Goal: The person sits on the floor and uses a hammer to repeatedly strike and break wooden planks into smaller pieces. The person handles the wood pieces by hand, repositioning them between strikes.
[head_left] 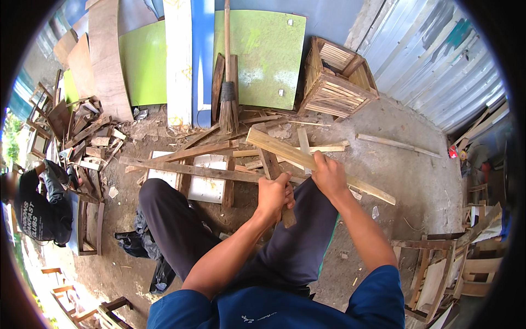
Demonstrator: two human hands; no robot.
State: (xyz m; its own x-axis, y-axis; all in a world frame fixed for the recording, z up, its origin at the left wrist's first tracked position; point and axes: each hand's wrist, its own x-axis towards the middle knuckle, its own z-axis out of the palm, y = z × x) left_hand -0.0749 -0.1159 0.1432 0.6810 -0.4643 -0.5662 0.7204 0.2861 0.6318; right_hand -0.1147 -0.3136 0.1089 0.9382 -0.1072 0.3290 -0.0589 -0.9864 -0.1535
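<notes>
My left hand [275,195] is closed around a dark brown wooden batten [269,160], whose lower end [288,218] sticks out below the fist, between my knees. A paler wooden slat [280,147] is gripped in my right hand [330,174], its broad end up and to the left. The slat crosses over the batten's upper part; whether the two are joined, I cannot tell. Beyond my right hand a pale strip [372,189] continues in the same line, seemingly the same slat. In front of my knees, a long brown beam [211,171] lies across white-topped wooden pieces [208,189].
Scrap wood [90,145] is heaped at the left, near a seated person [41,205]. A broom [228,107] and green boards [263,55] lean at the back beside a slatted crate [339,82]. Wooden frames [433,268] stand right; a black plastic bag [139,241] lies left of my legs.
</notes>
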